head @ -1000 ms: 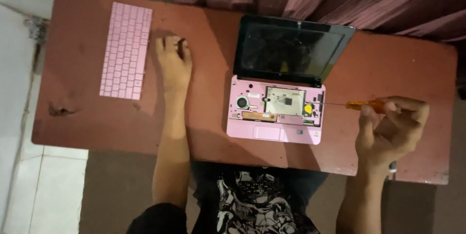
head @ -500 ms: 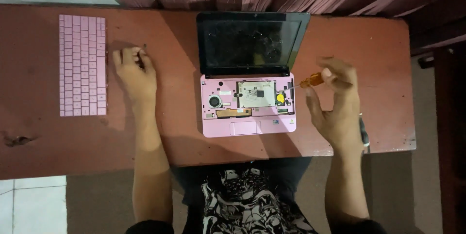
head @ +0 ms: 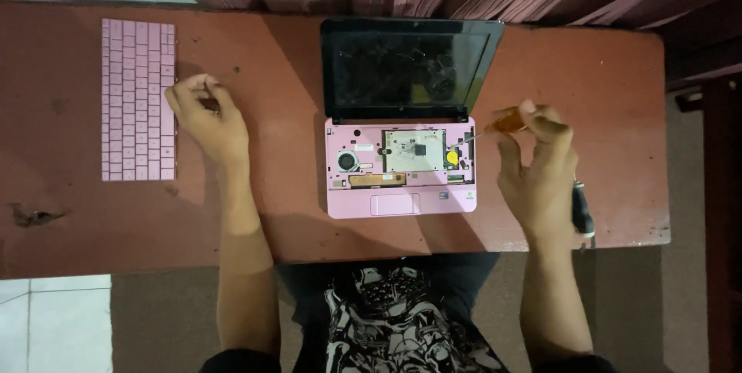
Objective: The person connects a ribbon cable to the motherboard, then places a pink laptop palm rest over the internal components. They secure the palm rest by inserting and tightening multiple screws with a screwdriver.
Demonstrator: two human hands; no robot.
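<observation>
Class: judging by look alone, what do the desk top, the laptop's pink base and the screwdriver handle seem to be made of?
Reddish-brown desk top: probably painted wood, matte, with chips and scuffs. Pink laptop base: likely moulded plastic, smooth with a slight sheen. Orange screwdriver handle, held in the right hand: seemingly translucent plastic, though too small to be sure.

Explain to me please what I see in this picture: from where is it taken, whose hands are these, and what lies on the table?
The picture comes from a camera worn on a person's head, looking straight down, so both hands are that person's own. On the reddish-brown table stands a small pink laptop, open, with its keyboard removed and the inner parts showing. The pink keyboard lies apart at the left. The left hand rests on the table beside the keyboard. The right hand holds an orange-handled screwdriver, tip pointing toward the laptop. A dark tool lies partly hidden behind that hand.
</observation>
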